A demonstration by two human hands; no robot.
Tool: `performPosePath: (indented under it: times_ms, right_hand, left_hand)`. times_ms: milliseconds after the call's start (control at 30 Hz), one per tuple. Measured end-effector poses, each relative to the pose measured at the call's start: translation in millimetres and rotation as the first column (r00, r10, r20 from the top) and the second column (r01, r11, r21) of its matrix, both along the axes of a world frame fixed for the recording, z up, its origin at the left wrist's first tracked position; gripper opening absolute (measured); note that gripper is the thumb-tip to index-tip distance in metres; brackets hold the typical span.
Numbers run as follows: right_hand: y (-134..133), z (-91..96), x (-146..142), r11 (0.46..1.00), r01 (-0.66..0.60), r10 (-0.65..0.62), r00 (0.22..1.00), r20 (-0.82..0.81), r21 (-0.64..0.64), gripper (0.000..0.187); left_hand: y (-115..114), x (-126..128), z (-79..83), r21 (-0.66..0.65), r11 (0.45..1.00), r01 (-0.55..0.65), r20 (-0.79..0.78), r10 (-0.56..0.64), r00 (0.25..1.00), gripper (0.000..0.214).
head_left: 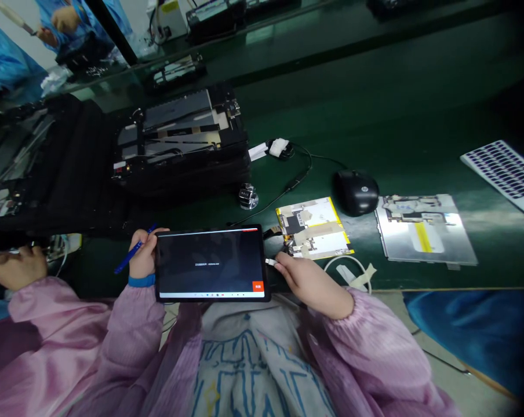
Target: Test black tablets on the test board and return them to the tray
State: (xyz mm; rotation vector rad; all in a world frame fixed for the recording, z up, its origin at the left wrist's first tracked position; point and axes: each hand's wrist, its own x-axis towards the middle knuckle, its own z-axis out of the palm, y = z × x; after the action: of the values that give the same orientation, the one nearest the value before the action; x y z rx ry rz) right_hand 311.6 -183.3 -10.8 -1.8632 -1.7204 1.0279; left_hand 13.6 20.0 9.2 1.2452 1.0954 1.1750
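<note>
Black tablet between apart hands; left hand pinches blue stylus, right hand white plug beside taped panel.

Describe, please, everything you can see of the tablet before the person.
The tablet is a dark-framed slate in landscape, at the front edge of the green bench. Its screen is lit: mostly black, with a line of text too small to read, an orange button at lower right, and a pale icon strip along the bottom. The left hand, holding a blue pen, touches its left edge, and the right hand holds a white plug at its right edge.
</note>
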Motion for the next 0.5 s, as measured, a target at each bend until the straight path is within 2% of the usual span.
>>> performPosePath:
  times_ms: [267,500]
  right_hand:
    - [7.9,1.7,12.2,0.998,-0.070,0.069,0.982,-0.173,0.002,0.025]
    - [15.5,14.3,13.1,0.995,-0.085,0.078,0.986,-0.150,-0.047,0.023]
  left_hand:
    - [-0.3,-1.5,-2.0,0.030,1.000,0.004,0.010,-0.005,1.000,0.051]
    - [-1.5,1.0,-2.2,0.049,0.999,0.015,-0.010,-0.014,1.000,0.048]
